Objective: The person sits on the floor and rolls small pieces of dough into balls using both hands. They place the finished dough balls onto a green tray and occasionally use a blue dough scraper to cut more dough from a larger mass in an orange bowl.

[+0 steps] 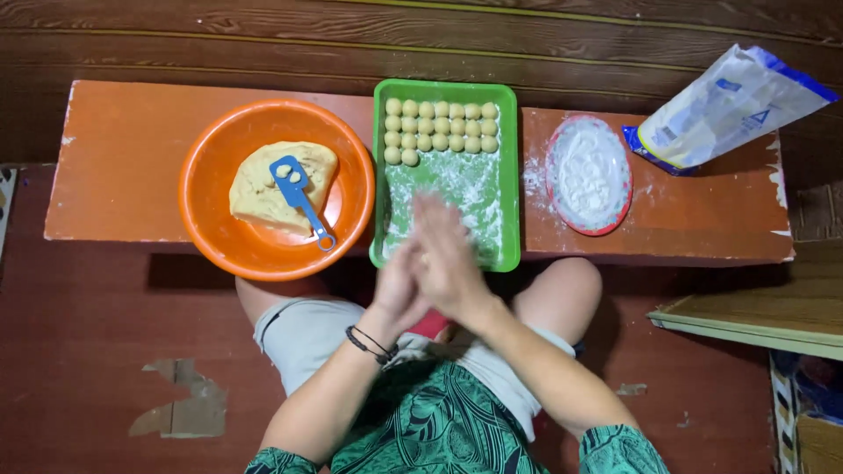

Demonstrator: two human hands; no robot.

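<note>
Palms of left hand (399, 285) and right hand (448, 254) pressed flat together mid-frame over green tray (507, 175), likely rolling soft, sticky dough; best cupped gently.

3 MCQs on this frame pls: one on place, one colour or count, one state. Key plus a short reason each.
1. Where does the blue scoop lie?
A. In the green tray
B. On the dough in the orange bowl
C. On the plate of flour

2. What colour is the tray that holds the dough balls?
A. Green
B. Orange
C. White

3. How are the left hand and the right hand set?
A. Each grips a bowl rim
B. Flat on the board, apart
C. Pressed palm to palm above the tray's near end

Key:
1 B: the scoop rests on the yellow dough inside the orange bowl.
2 A: the tray's rim is bright green.
3 C: the palms meet, blurred, in front of the tray; whatever lies between them is hidden.
</note>
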